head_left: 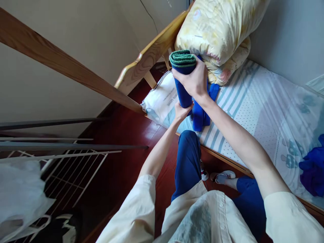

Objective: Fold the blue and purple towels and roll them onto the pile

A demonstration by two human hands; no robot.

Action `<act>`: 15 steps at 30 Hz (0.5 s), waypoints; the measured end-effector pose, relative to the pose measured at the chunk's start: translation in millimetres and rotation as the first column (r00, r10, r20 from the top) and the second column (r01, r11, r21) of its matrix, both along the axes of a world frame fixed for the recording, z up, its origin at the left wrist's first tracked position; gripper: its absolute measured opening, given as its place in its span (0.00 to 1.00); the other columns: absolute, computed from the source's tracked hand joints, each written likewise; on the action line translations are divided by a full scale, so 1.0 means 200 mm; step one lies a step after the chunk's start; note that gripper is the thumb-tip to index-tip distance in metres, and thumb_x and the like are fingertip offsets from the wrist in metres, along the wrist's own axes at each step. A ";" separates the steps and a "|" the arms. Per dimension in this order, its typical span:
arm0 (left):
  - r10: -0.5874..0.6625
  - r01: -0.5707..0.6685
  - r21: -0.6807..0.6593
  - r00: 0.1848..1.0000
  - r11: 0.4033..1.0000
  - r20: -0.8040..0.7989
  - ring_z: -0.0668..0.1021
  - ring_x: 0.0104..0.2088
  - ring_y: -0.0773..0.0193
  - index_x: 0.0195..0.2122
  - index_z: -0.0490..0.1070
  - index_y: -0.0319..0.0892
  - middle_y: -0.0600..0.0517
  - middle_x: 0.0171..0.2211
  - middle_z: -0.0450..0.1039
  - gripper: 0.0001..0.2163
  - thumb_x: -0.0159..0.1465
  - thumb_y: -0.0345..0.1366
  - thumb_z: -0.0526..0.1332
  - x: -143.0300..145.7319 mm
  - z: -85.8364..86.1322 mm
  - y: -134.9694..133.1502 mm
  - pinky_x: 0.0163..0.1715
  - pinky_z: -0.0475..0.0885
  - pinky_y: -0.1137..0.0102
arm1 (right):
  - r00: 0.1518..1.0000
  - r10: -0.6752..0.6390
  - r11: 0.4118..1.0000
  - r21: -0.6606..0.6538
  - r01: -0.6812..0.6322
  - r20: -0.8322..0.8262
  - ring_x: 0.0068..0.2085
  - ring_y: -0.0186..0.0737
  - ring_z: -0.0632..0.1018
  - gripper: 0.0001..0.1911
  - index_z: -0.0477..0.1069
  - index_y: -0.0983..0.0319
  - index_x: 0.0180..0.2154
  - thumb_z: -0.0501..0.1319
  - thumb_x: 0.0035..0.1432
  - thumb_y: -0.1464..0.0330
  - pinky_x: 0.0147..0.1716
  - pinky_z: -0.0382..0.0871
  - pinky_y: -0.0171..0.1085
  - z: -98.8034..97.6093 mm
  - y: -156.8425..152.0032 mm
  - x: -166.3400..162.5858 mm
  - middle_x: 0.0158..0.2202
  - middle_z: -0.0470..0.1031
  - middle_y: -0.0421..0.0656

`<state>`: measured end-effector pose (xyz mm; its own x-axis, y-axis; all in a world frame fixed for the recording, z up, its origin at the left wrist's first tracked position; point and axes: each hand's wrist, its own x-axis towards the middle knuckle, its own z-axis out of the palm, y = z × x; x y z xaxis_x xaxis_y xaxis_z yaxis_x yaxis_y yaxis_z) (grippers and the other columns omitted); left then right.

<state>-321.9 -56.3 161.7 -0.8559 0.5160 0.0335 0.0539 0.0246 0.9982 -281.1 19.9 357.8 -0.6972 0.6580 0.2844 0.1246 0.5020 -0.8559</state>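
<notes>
A thick blue towel [183, 89], folded or rolled into a tight bundle, is held upright above the bed. Its green edge layers show at the top end. My right hand [196, 77] wraps around its upper part. Lower down, my left hand [182, 110] grips the bottom end, with its fingers partly hidden behind the towel. Just beyond and below lies more blue cloth [199, 118] on the bed, in folded strips. What lies between that cloth and my hands is partly hidden.
The bed [243, 118] has a striped, dotted sheet, a wooden headboard [157, 44] and a yellow quilt [212, 30]. Dark blue clothing [314, 167] is bunched at the right. A wooden post [63, 65] crosses at left, above a white wire rack [76, 175] and a white bag [21, 195].
</notes>
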 end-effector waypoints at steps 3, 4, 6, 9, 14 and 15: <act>0.034 -0.034 -0.032 0.999 0.999 -0.003 0.85 0.40 0.53 0.34 0.77 0.40 0.48 0.33 0.83 0.15 0.48 0.37 0.77 -0.14 -0.04 -0.01 0.41 0.82 0.64 | 0.999 0.034 0.999 -0.028 -0.034 -0.018 0.49 0.42 0.83 0.17 0.70 0.58 0.39 0.73 0.58 0.57 0.57 0.78 0.42 -0.13 0.02 -0.14 0.41 0.83 0.39; 0.046 -0.046 -0.043 0.999 0.998 0.000 0.85 0.40 0.52 0.34 0.76 0.40 0.49 0.33 0.83 0.15 0.48 0.36 0.77 -0.16 -0.06 -0.01 0.41 0.82 0.64 | 0.999 0.037 0.999 -0.037 -0.037 -0.022 0.49 0.42 0.83 0.18 0.70 0.58 0.39 0.73 0.58 0.56 0.58 0.77 0.42 -0.18 0.03 -0.17 0.41 0.83 0.39; 0.057 -0.056 -0.069 0.998 0.996 0.007 0.85 0.39 0.52 0.32 0.75 0.40 0.49 0.31 0.82 0.14 0.47 0.35 0.77 -0.17 -0.11 -0.01 0.40 0.82 0.64 | 1.000 0.014 0.999 -0.052 -0.014 -0.015 0.49 0.42 0.83 0.19 0.70 0.58 0.40 0.74 0.56 0.56 0.59 0.77 0.42 -0.28 0.04 -0.21 0.42 0.83 0.39; 0.045 -0.043 -0.096 0.999 0.995 0.021 0.84 0.39 0.52 0.31 0.75 0.39 0.49 0.31 0.81 0.13 0.47 0.34 0.76 -0.16 -0.17 -0.01 0.40 0.82 0.64 | 1.000 -0.008 0.997 -0.076 0.007 -0.007 0.49 0.43 0.82 0.19 0.69 0.58 0.40 0.75 0.54 0.60 0.60 0.76 0.44 -0.40 0.06 -0.22 0.41 0.83 0.39; 0.032 -0.024 -0.122 0.998 0.992 0.062 0.84 0.43 0.49 0.35 0.77 0.39 0.48 0.34 0.82 0.15 0.47 0.33 0.76 -0.16 -0.24 -0.01 0.44 0.82 0.62 | 0.999 0.044 0.995 -0.089 -0.047 -0.032 0.53 0.43 0.81 0.17 0.69 0.59 0.42 0.70 0.59 0.57 0.61 0.74 0.48 -0.51 0.06 -0.20 0.41 0.79 0.36; 0.028 -0.020 -0.123 0.997 0.992 0.065 0.84 0.44 0.49 0.35 0.77 0.39 0.48 0.34 0.82 0.15 0.47 0.34 0.76 -0.16 -0.26 -0.01 0.44 0.82 0.62 | 0.999 0.037 0.995 -0.096 -0.038 -0.005 0.52 0.42 0.81 0.17 0.69 0.59 0.43 0.71 0.58 0.58 0.61 0.74 0.47 -0.52 0.06 -0.20 0.42 0.80 0.36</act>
